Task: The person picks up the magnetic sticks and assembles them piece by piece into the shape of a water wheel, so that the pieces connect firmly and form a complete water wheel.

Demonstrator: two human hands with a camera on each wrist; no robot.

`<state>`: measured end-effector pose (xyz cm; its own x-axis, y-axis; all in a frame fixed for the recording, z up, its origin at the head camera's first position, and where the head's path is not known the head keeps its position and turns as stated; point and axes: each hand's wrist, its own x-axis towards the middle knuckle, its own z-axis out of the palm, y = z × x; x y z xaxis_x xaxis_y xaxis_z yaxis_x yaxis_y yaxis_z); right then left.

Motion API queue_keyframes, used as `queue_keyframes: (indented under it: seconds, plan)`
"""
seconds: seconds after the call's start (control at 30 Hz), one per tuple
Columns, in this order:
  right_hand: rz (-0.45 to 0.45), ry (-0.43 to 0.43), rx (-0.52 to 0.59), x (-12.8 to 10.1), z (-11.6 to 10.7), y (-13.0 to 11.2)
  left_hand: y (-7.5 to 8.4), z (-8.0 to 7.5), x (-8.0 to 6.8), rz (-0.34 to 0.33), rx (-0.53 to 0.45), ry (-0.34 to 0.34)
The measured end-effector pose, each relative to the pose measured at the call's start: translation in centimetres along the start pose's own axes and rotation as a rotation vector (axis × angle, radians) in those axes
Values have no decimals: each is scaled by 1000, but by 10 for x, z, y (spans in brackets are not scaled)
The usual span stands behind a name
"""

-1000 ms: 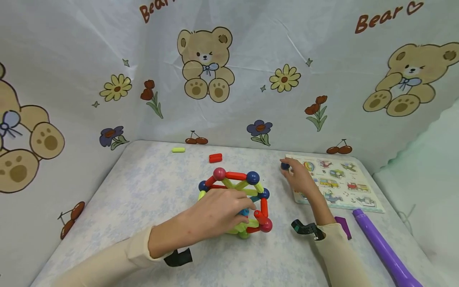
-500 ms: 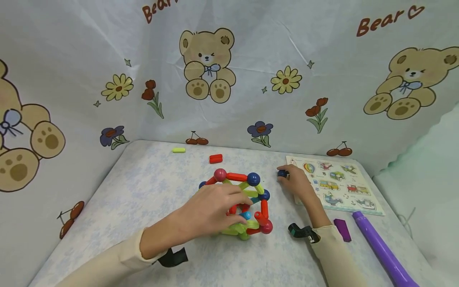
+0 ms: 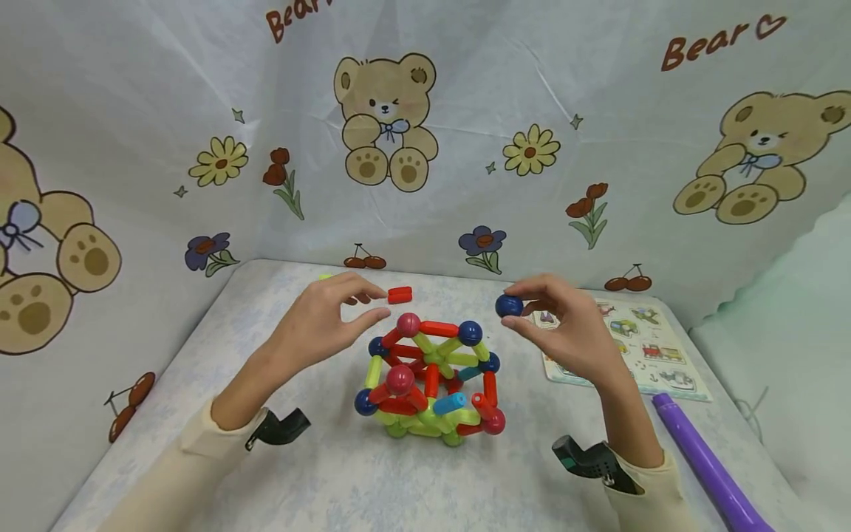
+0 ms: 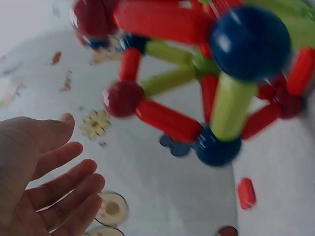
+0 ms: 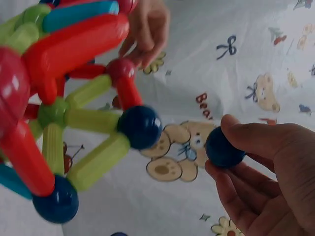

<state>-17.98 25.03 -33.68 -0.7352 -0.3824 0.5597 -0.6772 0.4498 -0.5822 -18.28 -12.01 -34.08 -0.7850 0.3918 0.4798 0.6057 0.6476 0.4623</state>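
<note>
A frame of magnetic rods and balls (image 3: 432, 380) stands on the table in the middle of the head view, with red, lime and blue rods and crimson and dark blue balls. My right hand (image 3: 575, 332) pinches a loose dark blue ball (image 3: 509, 306) between thumb and fingertips, right of the frame and apart from it. The right wrist view gives the same ball (image 5: 224, 147) up close. Left of the frame, my left hand (image 3: 319, 318) hovers with fingers loosely bent and nothing in them. In the left wrist view its fingers (image 4: 66, 187) are spread below the frame.
Two red rods (image 3: 400, 295) lie behind the frame. The tip of a lime rod (image 3: 326, 276) shows past my left hand. A picture board (image 3: 654, 347) lies at the right, partly behind my right hand, and a long purple stick (image 3: 711, 462) lies nearer. A bear-print curtain (image 3: 452, 148) hangs behind.
My left hand has come off the frame, up and to the left. My right hand has raised the dark blue ball and brought it left from beside the board.
</note>
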Motion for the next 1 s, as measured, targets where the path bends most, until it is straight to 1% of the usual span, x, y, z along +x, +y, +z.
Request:
queue_keyframes:
  seconds: [0.07, 0.17, 0.33, 0.47, 0.57, 0.67, 0.8, 0.9, 1.0]
  plan:
    - [-71, -67, 55, -1, 0, -13, -17, 3, 5, -38, 4, -3]
    - [-113, -197, 129, -4, -1, -26, -42, 12, 12, -93, 3, -21]
    - [-101, -403, 158, -7, 2, -37, -80, 28, 25, -161, 21, -61]
    - [-94, -521, 161, -7, 10, -37, -105, 41, 36, -195, 33, -94]
    - [-72, -601, 166, -7, 16, -35, -120, 52, 44, -217, 38, -128]
    - [-40, -651, 178, -6, 20, -34, -133, 62, 52, -244, 52, -170]
    - [-16, -673, 192, -6, 21, -33, -147, 76, 62, -278, 56, -229]
    - [-3, -681, 198, -6, 22, -32, -153, 87, 67, -266, 28, -281]
    - [-2, -682, 198, -6, 22, -32, -154, 98, 71, -222, -10, -325]
